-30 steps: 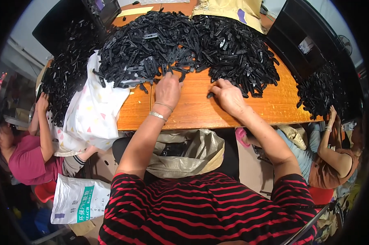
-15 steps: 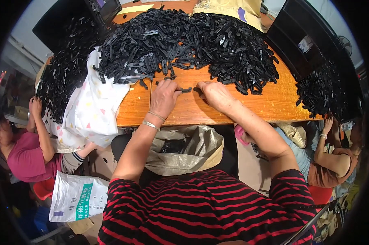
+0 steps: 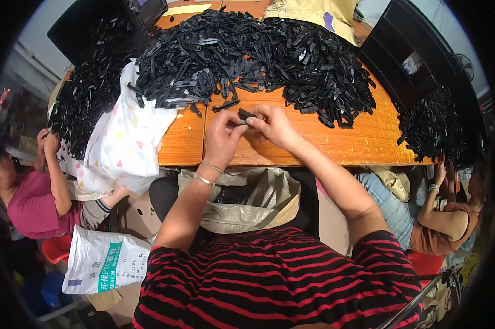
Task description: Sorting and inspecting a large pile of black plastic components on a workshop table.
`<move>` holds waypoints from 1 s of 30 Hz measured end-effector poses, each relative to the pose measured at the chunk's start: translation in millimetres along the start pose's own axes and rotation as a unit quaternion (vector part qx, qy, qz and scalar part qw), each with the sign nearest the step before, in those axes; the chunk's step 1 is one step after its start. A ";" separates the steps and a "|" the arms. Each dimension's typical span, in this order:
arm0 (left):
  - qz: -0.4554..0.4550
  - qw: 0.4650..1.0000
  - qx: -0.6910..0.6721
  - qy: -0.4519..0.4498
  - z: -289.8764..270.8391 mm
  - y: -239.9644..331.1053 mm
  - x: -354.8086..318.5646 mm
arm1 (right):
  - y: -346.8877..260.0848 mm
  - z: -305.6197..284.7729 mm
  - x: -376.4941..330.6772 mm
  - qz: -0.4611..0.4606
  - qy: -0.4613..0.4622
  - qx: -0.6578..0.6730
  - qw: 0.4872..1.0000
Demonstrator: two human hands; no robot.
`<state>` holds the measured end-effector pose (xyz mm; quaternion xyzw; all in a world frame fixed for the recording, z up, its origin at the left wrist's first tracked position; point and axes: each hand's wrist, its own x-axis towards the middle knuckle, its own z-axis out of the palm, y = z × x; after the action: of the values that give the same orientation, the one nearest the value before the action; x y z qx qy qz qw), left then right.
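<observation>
My left hand and my right hand meet over the near part of the wooden table. Between their fingertips is a small dark plastic piece, partly hidden by the fingers, with both hands pinching it. Just beyond my left hand lies a loose black plastic piece. A heap of long, thin black plastic parts spreads across the table ahead, and a second heap of black parts adjoins it on the right.
An open beige woven sack rests at my lap below the table edge. White patterned cloth drapes over the left side. Black tubs tilt at the right, spilling parts. People sit on both sides, and a white printed sack stands lower left.
My right hand has moved left and up to meet my left hand. The piece that stuck out from my left fingers is now between both hands' fingertips.
</observation>
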<state>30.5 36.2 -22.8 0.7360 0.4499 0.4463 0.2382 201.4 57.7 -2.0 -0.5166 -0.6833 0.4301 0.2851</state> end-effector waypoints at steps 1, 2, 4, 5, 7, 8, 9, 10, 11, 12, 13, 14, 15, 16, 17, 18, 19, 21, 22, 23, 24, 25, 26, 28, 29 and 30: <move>-0.097 0.968 -0.229 0.032 1.4 2.1 -1.9 | -2.5 3.6 -2.9 -0.003 0.029 0.050 0.998; -0.187 0.874 -0.443 0.063 3.9 4.8 -4.3 | -4.3 8.1 -5.9 -0.006 0.057 0.100 0.993; -0.195 0.845 -0.486 0.107 5.6 21.0 -7.6 | -6.1 20.4 -13.0 -0.032 0.102 0.127 0.986; -0.228 0.816 -0.519 0.118 7.3 19.4 -11.0 | -7.4 26.3 -16.4 -0.057 0.147 0.153 0.975; -0.265 0.768 -0.569 0.126 9.3 29.9 -13.5 | -10.3 34.7 -23.9 -0.087 0.182 0.136 0.970; -0.266 0.767 -0.570 0.126 6.5 33.8 -13.0 | -11.5 36.0 -26.3 -0.119 0.217 0.119 0.962; -0.268 0.772 -0.565 0.115 1.6 38.7 -11.8 | -12.9 34.0 -28.1 -0.129 0.218 0.096 0.963; -0.270 0.776 -0.560 0.105 -1.4 40.6 -11.4 | -12.2 33.9 -29.2 -0.129 0.218 0.095 0.963; -0.270 0.776 -0.560 0.105 -0.7 36.7 -12.2 | -11.1 34.0 -30.1 -0.162 0.227 0.074 0.957; -0.252 0.809 -0.522 0.098 -1.5 33.3 -12.1 | -12.4 34.5 -30.3 -0.197 0.233 0.054 0.951; -0.232 0.840 -0.482 0.091 -2.3 30.9 -12.3 | -14.4 33.3 -30.5 -0.199 0.232 0.055 0.951; -0.231 0.840 -0.481 0.093 -2.4 29.1 -13.4 | -17.3 30.7 -31.1 -0.143 0.199 0.109 0.963; -0.228 0.847 -0.470 0.100 -2.5 33.9 -12.4 | -19.1 27.7 -32.5 -0.082 0.166 0.161 0.969; -0.224 0.853 -0.459 0.108 -3.1 37.5 -11.5 | -22.1 24.5 -33.0 -0.082 0.166 0.161 0.970; -0.225 0.852 -0.460 0.108 -4.1 38.8 -11.0 | -25.6 20.6 -32.2 -0.103 0.176 0.137 0.969; -0.222 0.855 -0.456 0.109 -5.0 39.8 -9.8 | -26.7 16.6 -30.6 -0.123 0.187 0.112 0.968; -0.220 0.858 -0.452 0.109 -5.5 41.0 -8.7 | -22.8 13.9 -27.1 -0.152 0.195 0.073 0.966; -0.210 0.868 -0.439 0.102 -7.1 44.2 -7.0 | -29.9 8.5 -30.3 -0.170 0.183 0.039 0.968; -0.201 0.878 -0.425 0.096 -7.9 44.7 -6.5 | -33.7 7.0 -31.1 -0.189 0.170 0.004 0.967; -0.201 0.877 -0.425 0.096 -8.5 43.8 -6.4 | -33.3 7.4 -30.7 -0.189 0.169 0.004 0.967; -0.192 0.889 -0.406 0.092 -8.9 42.7 -5.9 | -32.6 7.2 -30.2 -0.198 0.167 -0.006 0.966; -0.183 0.900 -0.386 0.088 -9.4 41.4 -5.3 | -32.1 6.9 -29.6 -0.206 0.166 -0.017 0.964; -0.183 0.900 -0.386 0.088 -9.6 40.0 -4.5 | -31.8 6.2 -29.0 -0.206 0.166 -0.017 0.964; -0.167 0.907 -0.379 0.071 -10.4 36.9 -4.5 | -30.2 5.2 -28.4 -0.204 0.156 -0.015 0.966; -0.167 0.907 -0.379 0.071 -12.1 36.3 -6.0 | -31.0 4.5 -28.8 -0.204 0.155 -0.015 0.966; -0.172 0.910 -0.371 0.062 -14.1 37.0 -7.1 | -32.6 2.7 -29.1 -0.200 0.149 -0.028 0.968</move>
<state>33.5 11.5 8.8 0.4763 0.3856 0.5781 0.5387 193.0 26.1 27.0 -0.4358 -0.7342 0.2627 0.4494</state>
